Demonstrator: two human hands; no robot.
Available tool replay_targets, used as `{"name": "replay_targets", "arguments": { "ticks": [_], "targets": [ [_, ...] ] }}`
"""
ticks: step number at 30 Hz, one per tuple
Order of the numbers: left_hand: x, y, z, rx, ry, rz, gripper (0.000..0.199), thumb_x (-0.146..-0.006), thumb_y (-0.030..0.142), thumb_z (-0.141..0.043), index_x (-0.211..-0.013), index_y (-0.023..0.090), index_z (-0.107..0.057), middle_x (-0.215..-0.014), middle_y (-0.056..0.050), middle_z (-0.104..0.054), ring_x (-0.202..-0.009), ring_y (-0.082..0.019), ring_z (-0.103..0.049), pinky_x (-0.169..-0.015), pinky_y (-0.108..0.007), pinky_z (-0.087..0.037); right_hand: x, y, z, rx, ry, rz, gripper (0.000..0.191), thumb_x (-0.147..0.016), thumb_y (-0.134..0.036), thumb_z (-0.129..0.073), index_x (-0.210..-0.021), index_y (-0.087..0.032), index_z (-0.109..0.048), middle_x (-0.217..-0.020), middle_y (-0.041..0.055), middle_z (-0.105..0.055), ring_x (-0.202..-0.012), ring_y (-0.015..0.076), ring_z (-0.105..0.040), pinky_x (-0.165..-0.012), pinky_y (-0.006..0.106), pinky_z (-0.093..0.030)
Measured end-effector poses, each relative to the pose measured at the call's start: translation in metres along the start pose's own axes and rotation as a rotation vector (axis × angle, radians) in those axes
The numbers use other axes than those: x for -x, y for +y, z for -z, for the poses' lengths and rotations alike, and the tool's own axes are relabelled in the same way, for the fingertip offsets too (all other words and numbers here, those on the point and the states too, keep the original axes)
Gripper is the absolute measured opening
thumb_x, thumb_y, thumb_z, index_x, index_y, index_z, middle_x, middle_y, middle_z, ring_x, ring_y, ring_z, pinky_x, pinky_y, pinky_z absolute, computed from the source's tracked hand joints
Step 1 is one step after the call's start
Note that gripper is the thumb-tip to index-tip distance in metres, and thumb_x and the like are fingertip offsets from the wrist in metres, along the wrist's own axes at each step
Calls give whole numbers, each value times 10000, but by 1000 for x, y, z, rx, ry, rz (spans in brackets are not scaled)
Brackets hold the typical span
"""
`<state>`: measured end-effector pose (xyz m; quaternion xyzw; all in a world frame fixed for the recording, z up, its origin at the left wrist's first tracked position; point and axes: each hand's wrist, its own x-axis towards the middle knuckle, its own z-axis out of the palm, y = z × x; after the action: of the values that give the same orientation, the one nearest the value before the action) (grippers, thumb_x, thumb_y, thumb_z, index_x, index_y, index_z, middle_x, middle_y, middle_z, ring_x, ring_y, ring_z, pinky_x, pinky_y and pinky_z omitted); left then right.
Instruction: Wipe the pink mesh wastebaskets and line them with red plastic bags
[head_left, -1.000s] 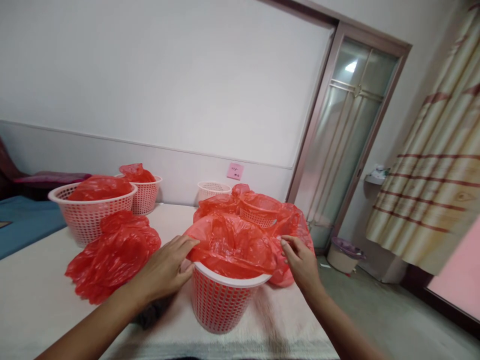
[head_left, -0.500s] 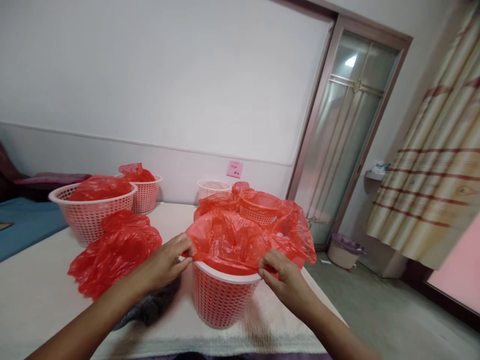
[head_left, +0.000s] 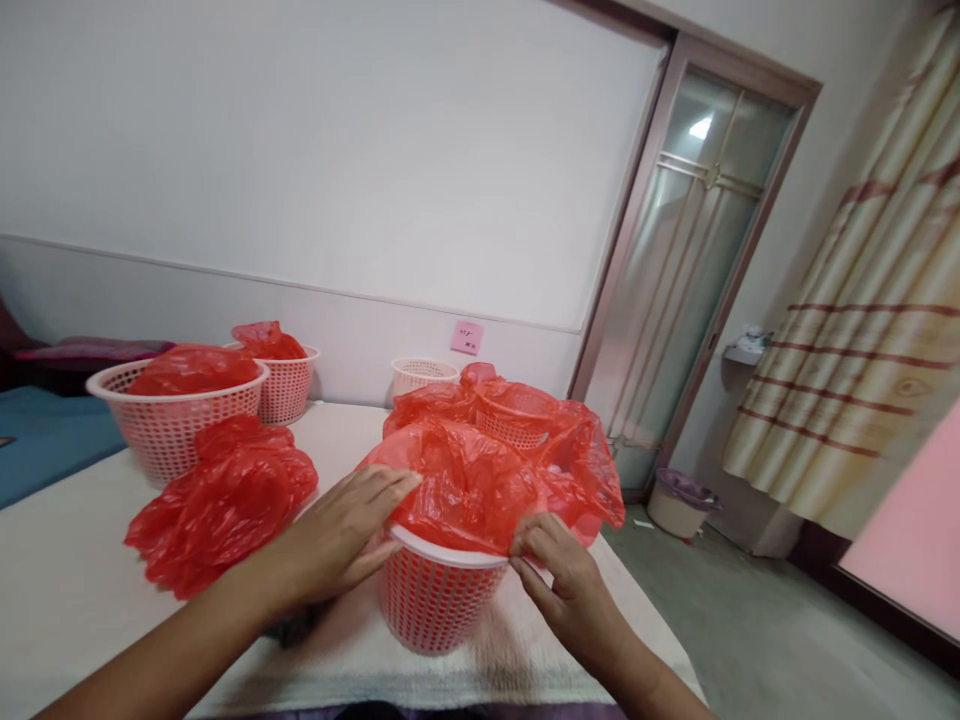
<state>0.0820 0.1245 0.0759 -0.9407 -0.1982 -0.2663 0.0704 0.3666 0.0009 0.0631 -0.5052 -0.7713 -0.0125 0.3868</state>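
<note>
Right fingers (head_left: 532, 541) pinch red bag (head_left: 461, 482) at basket (head_left: 439, 605) rim

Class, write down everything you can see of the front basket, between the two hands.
The front basket looks like plastic, with a smooth white rim and a wall full of small holes. It stands upright on the white cloth, near the front edge, narrowing towards its base. A red bag lines it, showing through the holes. The left hand is at the rim's left, the right hand at its right.
</note>
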Motion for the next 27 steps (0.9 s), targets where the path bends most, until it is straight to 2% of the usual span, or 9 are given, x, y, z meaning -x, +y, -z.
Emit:
{"name": "replay_targets", "arguments": {
  "ticks": [2, 5, 7, 11, 14, 19, 24, 27],
  "targets": [
    [-15, 2, 8, 77, -50, -30, 502, -898, 282, -536, -1373, 220, -387, -1268, -89, -582, -1188, -254, -497, -1014, -449, -399, 0, -1, -2, 26, 3, 14, 143, -947, -162, -464, -818, -214, -498, -860, 13, -524, -847, 168, -494, -745, 310, -394],
    [-29, 4, 12, 160, -94, -38, 175, -896, 254, -529, -1057, 215, -584, -942, -34, -632, -896, -204, -568, -773, -340, -471, 0, -2, -5, 38, 11, 34, 140, -944, -147, -460, -826, -214, -496, -858, 17, -523, -840, 171, -494, -736, 313, -401],
    [-29, 4, 9, 176, -74, -50, 72, -901, 218, -504, -884, 204, -573, -855, -16, -602, -805, -172, -548, -699, -296, -448, 1, -2, -7, 40, 28, 51, 134, -944, -145, -462, -835, -216, -496, -860, 20, -525, -842, 173, -495, -736, 315, -408],
    [-12, 7, -5, 175, 32, -37, 115, -910, 165, -446, -809, 195, -490, -791, -13, -553, -729, -153, -500, -656, -288, -419, 3, -1, -8, 44, 71, 76, 122, -938, -136, -474, -849, -216, -498, -874, 24, -526, -852, 171, -497, -737, 312, -418],
    [5, 12, -18, 150, 143, -62, 85, -904, 129, -443, -860, 190, -483, -847, -38, -566, -788, -169, -515, -706, -314, -447, 5, -1, -10, 32, 82, 87, 124, -932, -114, -471, -868, -210, -515, -904, 33, -532, -877, 168, -502, -751, 309, -433],
    [22, 15, -43, 31, 349, -102, 122, -870, 67, -504, -891, 187, -517, -1056, -76, -569, -1000, -189, -548, -870, -345, -494, 9, 1, -14, 95, 109, 129, 137, -915, -90, -477, -866, -203, -537, -944, 48, -538, -884, 169, -501, -754, 311, -450],
    [35, 9, -67, -68, 382, -44, 182, -848, 91, -556, -1002, 186, -560, -1232, -120, -518, -1195, -246, -492, -999, -425, -472, 15, 3, -19, 224, 152, 149, 149, -890, -68, -493, -899, -200, -561, -983, 70, -541, -899, 184, -508, -763, 333, -477],
    [46, 9, -74, 18, 398, 92, 216, -858, 102, -530, -1035, 211, -587, -1302, -121, -489, -1249, -265, -459, -1028, -464, -445, 21, 6, -22, 336, 158, 175, 181, -871, -54, -488, -926, -199, -580, -1091, 101, -536, -990, 221, -514, -830, 391, -488]
  ]
}}
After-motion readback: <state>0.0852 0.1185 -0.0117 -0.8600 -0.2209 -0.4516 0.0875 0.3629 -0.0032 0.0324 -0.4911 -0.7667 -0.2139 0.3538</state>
